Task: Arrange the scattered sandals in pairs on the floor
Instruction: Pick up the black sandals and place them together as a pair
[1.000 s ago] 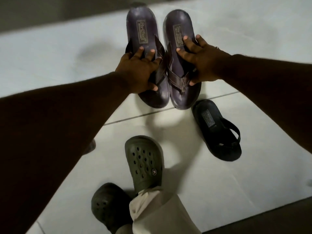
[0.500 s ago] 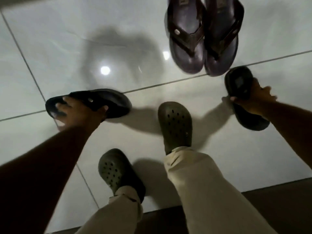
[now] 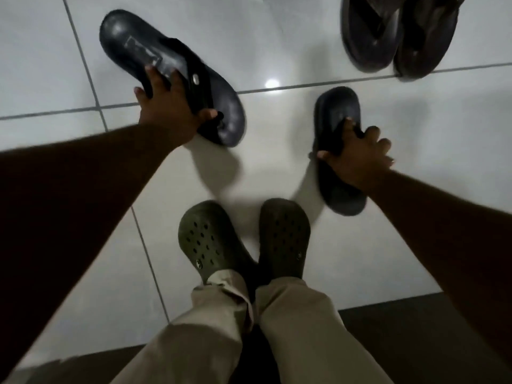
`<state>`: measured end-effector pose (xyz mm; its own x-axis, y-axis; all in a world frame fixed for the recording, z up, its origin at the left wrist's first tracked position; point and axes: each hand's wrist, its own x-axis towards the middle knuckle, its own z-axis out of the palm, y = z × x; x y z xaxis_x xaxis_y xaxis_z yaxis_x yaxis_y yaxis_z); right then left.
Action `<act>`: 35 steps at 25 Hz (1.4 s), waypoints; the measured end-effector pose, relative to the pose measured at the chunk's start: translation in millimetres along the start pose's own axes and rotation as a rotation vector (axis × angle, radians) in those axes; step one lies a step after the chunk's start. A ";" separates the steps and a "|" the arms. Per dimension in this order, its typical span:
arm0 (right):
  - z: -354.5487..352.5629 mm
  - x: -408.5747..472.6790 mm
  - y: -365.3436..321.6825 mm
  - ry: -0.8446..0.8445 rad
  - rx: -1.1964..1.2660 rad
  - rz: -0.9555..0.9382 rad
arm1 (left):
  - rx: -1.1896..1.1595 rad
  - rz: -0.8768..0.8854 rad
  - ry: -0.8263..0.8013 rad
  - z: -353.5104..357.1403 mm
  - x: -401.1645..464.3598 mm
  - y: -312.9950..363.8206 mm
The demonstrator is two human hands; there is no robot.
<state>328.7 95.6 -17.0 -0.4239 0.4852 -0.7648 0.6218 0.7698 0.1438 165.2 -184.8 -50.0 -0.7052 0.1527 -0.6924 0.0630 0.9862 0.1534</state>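
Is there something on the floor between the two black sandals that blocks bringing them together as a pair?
Nothing visible blocks them. The left hand grips one black sandal, the right hand grips the other; only bare tile lies between.

Two black sandals are being gripped, one apiece: the bigger-looking one [image 3: 155, 59] is tilted diagonally at upper left in the left hand [image 3: 169, 112], the other [image 3: 336, 134] is held near-vertical in the right hand [image 3: 360, 159]. A brown pair [image 3: 399, 37] is parked side by side at top right on the tiled floor [image 3: 277, 167].
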 end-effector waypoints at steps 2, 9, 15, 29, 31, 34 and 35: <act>9.8 -9.7 -46.9 0.036 0.050 -0.044 | 0.070 0.108 0.034 -21.0 24.6 -3.2; 12.7 -28.1 -113.2 -0.035 -0.113 -0.280 | -0.327 0.230 0.087 -86.0 78.5 14.1; -71.1 11.3 -131.3 0.403 0.211 -0.451 | -0.160 0.291 0.199 -3.9 -46.3 28.0; -84.3 76.1 -166.2 0.136 -0.237 -0.667 | 0.103 0.231 0.056 40.8 -37.6 -18.5; -71.6 68.5 -151.3 0.097 -0.164 -0.612 | 0.145 0.253 0.063 8.3 -10.2 -41.8; -50.9 55.6 -150.1 0.101 -0.024 -0.529 | 0.241 0.290 0.020 -39.4 39.9 -46.1; -45.5 52.7 -154.3 0.116 0.006 -0.513 | 0.276 0.303 0.000 -51.7 56.0 -40.8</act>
<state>180.4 21.3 -50.9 -0.7448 0.0900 -0.6612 0.3190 0.9183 -0.2343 86.7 -219.8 -58.6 -0.6256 0.4390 -0.6449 0.4551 0.8768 0.1554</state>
